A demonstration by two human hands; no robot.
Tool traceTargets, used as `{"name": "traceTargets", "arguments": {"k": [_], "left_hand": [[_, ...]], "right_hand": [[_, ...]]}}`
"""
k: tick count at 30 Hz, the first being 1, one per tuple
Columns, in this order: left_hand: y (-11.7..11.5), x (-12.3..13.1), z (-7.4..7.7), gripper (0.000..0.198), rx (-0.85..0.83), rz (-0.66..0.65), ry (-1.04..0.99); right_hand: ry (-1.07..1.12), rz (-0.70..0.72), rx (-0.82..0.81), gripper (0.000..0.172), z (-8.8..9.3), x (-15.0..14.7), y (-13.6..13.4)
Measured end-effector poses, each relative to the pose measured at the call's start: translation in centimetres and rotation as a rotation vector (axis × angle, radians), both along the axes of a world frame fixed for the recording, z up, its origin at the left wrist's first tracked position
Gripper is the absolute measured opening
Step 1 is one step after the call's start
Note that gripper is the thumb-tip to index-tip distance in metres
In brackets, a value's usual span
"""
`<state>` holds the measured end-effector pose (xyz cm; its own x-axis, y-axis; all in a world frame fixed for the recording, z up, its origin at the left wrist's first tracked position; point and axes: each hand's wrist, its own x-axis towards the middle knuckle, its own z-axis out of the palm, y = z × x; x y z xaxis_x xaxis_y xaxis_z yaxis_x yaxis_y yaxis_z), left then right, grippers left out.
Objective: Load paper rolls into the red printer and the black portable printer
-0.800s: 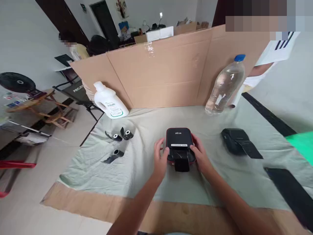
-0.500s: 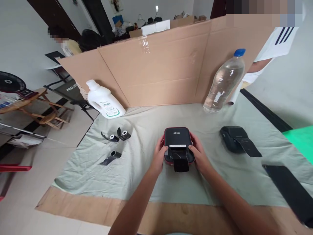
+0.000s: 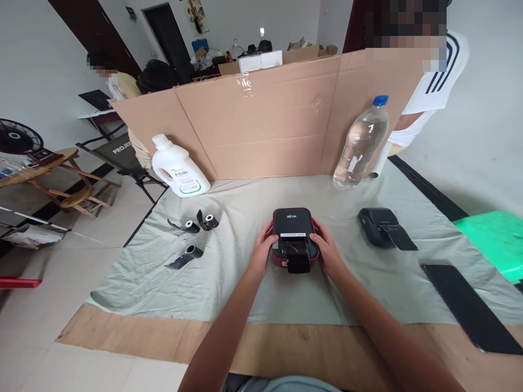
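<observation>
I had both hands closed around the sides of a red-and-black device (image 3: pixel 291 223), my left hand (image 3: pixel 262 248) along its left flank and my right hand (image 3: pixel 327 249) along its right, with the thumbs at the edges of the top face. It sat in front of me at the middle of the pale green cloth (image 3: pixel 229 283), though I could not tell whether its base touched the fabric or was slightly raised. Its cover was down, so whatever it held was hidden; a black strip (image 3: pixel 298 264) hung from the front, below a narrow white label (image 3: pixel 293 236). Farther back on my left stood a white jug (image 3: pixel 182 169), opaque, so its contents could not be seen. On the far right stood a clear bottle (image 3: pixel 362 144) with a blue cap (image 3: pixel 380 100) on it and clear liquid inside, its exact fill line hard to make out. Behind both rose a cardboard sheet (image 3: pixel 269 125). Three small black rolls (image 3: pixel 191 252) lay on the cloth to my left, with loose ends trailing. To my right was a second black device (image 3: pixel 378 227), also trailing a dark strip (image 3: pixel 398 237), and nearer me lay a flat black slab (image 3: pixel 472 307).
</observation>
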<state>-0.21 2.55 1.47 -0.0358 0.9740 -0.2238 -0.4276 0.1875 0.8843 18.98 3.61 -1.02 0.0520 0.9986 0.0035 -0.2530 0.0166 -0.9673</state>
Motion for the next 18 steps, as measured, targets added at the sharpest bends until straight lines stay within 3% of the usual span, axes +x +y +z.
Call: {"name": "traceTargets", "arguments": {"k": [4, 9, 13, 18], "left_hand": [[-0.6, 0.2, 0.0, 0.056, 0.031, 0.038, 0.058], [-3.9, 0.4, -0.2, 0.046, 0.194, 0.14, 0.269], [-5.7, 0.9, -0.6, 0.048, 0.235, 0.156, 0.316], [-5.4, 1.2, -0.9, 0.057, 0.182, 0.137, 0.299]], "right_hand": [[-0.065, -0.037, 0.006, 0.053, 0.4, 0.1, -0.7], [-0.298, -0.153, 0.03, 0.048, 0.3, 0.0, -5.1], [-0.477, -0.081, 0.138, 0.064, -1.0, -0.2, -7.7], [-0.781, -0.073, 0.221, 0.097, -1.1, 0.3, -6.0]]}}
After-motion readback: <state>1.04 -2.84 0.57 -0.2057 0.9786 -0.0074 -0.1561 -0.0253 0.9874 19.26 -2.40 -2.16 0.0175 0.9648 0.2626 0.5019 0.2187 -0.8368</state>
